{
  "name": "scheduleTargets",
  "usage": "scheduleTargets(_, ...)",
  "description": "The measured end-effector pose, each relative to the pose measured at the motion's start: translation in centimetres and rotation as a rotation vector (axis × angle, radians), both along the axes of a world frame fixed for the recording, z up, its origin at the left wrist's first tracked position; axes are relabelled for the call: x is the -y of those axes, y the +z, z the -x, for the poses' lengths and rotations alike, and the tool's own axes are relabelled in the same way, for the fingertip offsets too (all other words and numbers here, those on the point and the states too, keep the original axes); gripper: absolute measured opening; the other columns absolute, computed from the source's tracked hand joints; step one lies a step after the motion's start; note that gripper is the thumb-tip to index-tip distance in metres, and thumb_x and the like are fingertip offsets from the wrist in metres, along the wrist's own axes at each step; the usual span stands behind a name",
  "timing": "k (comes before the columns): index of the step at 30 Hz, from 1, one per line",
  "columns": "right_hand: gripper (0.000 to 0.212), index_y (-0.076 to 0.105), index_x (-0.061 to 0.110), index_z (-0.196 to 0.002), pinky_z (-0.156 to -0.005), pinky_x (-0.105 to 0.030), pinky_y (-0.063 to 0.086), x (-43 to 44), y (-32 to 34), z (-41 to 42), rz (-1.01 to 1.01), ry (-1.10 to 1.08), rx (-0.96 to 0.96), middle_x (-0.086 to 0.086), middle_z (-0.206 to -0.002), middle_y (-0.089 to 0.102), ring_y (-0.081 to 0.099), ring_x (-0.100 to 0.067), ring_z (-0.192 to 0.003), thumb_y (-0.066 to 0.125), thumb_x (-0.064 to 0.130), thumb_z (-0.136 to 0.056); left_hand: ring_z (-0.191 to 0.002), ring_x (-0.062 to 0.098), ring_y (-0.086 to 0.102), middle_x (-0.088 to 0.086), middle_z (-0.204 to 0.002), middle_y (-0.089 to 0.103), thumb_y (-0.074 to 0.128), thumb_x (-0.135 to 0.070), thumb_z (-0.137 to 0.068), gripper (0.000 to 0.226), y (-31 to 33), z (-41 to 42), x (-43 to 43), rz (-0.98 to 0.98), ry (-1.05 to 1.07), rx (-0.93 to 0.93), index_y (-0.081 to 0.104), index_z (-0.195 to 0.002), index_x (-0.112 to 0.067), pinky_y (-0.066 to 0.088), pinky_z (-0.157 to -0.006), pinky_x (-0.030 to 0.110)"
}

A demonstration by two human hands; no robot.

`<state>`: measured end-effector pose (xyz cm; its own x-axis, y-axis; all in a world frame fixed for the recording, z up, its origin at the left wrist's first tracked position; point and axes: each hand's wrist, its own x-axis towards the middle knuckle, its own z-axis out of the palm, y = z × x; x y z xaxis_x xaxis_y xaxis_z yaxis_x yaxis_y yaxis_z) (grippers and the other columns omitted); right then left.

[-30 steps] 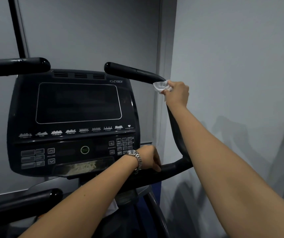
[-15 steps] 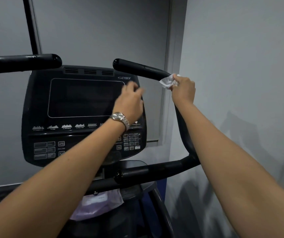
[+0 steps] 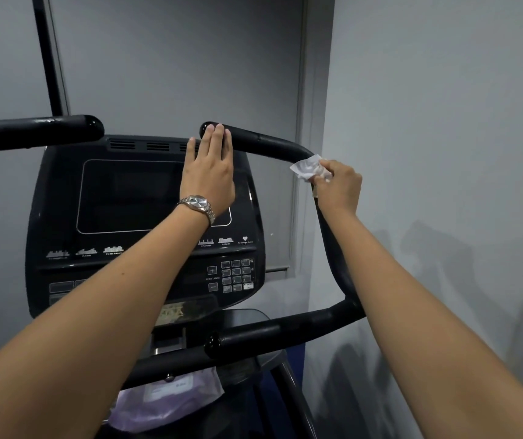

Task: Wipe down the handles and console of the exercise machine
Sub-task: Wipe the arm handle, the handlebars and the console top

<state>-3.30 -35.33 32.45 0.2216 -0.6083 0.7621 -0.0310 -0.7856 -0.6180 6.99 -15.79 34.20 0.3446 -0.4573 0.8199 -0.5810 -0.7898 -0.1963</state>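
Note:
The black console (image 3: 146, 198) of the exercise machine fills the middle, its screen dark. The right upper handle (image 3: 266, 142) curves out from behind the console and bends down along the wall. My right hand (image 3: 337, 186) pinches a crumpled white wipe (image 3: 307, 167) against the bend of that handle. My left hand (image 3: 209, 172), with a metal watch on the wrist, reaches up flat with its fingertips resting on the handle's inner end. The left upper handle (image 3: 35, 131) sticks in from the left edge.
A lower right handle (image 3: 272, 335) runs below the console. A purple pack of wipes (image 3: 165, 403) lies in the tray beneath it. A grey wall (image 3: 443, 153) stands close on the right, and a dark pole (image 3: 48, 55) rises at the back left.
My left hand left the lower right handle, rose across the console and now touches the end of the upper right handle. My right hand stays at the bend with the wipe.

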Motion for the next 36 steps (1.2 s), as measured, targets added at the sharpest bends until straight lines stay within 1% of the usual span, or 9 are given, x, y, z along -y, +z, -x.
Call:
scheduleTargets(5, 0.03, 0.07, 0.008, -0.109, -0.068, -0.03, 0.054, -0.7, 2.2, -1.9, 0.079, -0.021, -0.052, -0.017, -0.087, 0.069, 0.063, -0.029, -0.078, 0.062, 0.002, -0.08, -0.147, 0.028, 0.003, 0.014, -0.158, 0.005, 0.055, -0.026, -0.086, 0.085, -0.3, -0.3, 0.0, -0.025, -0.013, -0.009, 0.003, -0.15, -0.003, 0.011, -0.119, 0.045)
scheduleTargets(7, 0.027, 0.07, 0.008, -0.106, -0.056, -0.011, 0.042, -1.6, 3.2, -2.8, 0.215, -0.013, -0.127, -0.011, -0.081, 0.068, 0.053, -0.021, -0.067, 0.062, -0.001, -0.082, -0.147, 0.028, 0.002, 0.014, -0.158, 0.004, 0.055, -0.025, -0.086, 0.087, -0.4, -0.5, 0.0, -0.021, -0.02, -0.007, 0.002, -0.15, -0.004, 0.012, -0.12, 0.045)
scheduleTargets(9, 0.031, 0.069, 0.012, -0.113, -0.068, -0.008, 0.045, -1.9, 3.4, -2.6, 0.301, 0.033, -0.152, 0.002, -0.086, 0.069, 0.055, -0.015, -0.071, 0.063, 0.0, -0.085, -0.147, 0.028, 0.001, 0.014, -0.158, 0.003, 0.056, -0.024, -0.085, 0.087, -0.6, -0.7, 0.0, -0.011, -0.034, -0.007, 0.002, -0.15, -0.004, 0.012, -0.12, 0.044)
scheduleTargets(11, 0.037, 0.066, 0.013, -0.119, -0.085, -0.03, 0.055, -1.0, 2.9, -1.9, 0.297, 0.061, -0.117, -0.01, -0.099, 0.073, 0.066, -0.024, -0.082, 0.065, 0.002, -0.084, -0.147, 0.028, 0.002, 0.014, -0.158, 0.004, 0.056, -0.024, -0.084, 0.087, -0.6, -0.7, 0.0, 0.001, -0.047, -0.01, 0.002, -0.15, -0.004, 0.011, -0.12, 0.044)
scheduleTargets(14, 0.028, 0.068, 0.007, -0.11, -0.078, -0.045, 0.056, 0.1, 2.1, -1.4, 0.273, 0.006, -0.096, -0.024, -0.089, 0.071, 0.066, -0.038, -0.08, 0.062, 0.001, -0.083, -0.147, 0.028, 0.001, 0.013, -0.158, 0.004, 0.056, -0.023, -0.085, 0.086, -0.6, -0.8, -0.1, 0.002, -0.063, -0.014, 0.003, -0.15, -0.005, 0.01, -0.12, 0.043)
scheduleTargets(18, 0.03, 0.07, 0.013, -0.11, -0.075, -0.029, 0.051, -2.3, 3.5, -3.1, 0.397, 0.035, -0.104, -0.009, -0.086, 0.072, 0.064, -0.023, -0.078, 0.061, 0.001, -0.085, -0.147, 0.027, 0.003, 0.012, -0.158, 0.006, 0.055, -0.022, -0.085, 0.084, -0.4, -1.0, -0.2, 0.004, -0.079, -0.004, 0.006, -0.151, -0.006, 0.011, -0.119, 0.043)
scheduleTargets(22, 0.044, 0.059, 0.014, -0.128, -0.107, -0.031, 0.041, -4.8, 5.1, -4.9, 0.527, 0.132, -0.211, -0.002, -0.124, 0.065, 0.062, -0.018, -0.113, 0.067, 0.01, -0.086, -0.147, 0.027, 0.007, 0.013, -0.157, 0.01, 0.054, -0.024, -0.085, 0.082, -0.3, -1.2, -0.5, -0.006, -0.085, 0.021, 0.009, -0.15, -0.006, 0.014, -0.119, 0.043)
scheduleTargets(29, 0.045, 0.06, 0.015, -0.127, -0.09, -0.027, 0.049, -0.5, 3.9, -2.5, 0.438, 0.057, -0.21, -0.009, -0.109, 0.071, 0.067, -0.024, -0.094, 0.07, 0.011, -0.083, -0.146, 0.027, 0.012, 0.013, -0.156, 0.014, 0.053, -0.022, -0.085, 0.078, 0.1, -1.3, -1.1, -0.026, -0.112, 0.03, 0.013, -0.15, -0.006, 0.018, -0.118, 0.043)
scheduleTargets(36, 0.045, 0.06, 0.018, -0.127, -0.103, -0.039, 0.045, -4.6, 6.1, -6.1, 0.581, 0.158, -0.244, -0.005, -0.12, 0.067, 0.063, -0.023, -0.111, 0.068, 0.018, -0.084, -0.146, 0.027, 0.011, 0.013, -0.156, 0.014, 0.057, -0.018, -0.08, 0.083, -0.4, -2.0, -0.5, 0.016, -0.144, 0.037, 0.014, -0.15, -0.005, 0.018, -0.119, 0.041)
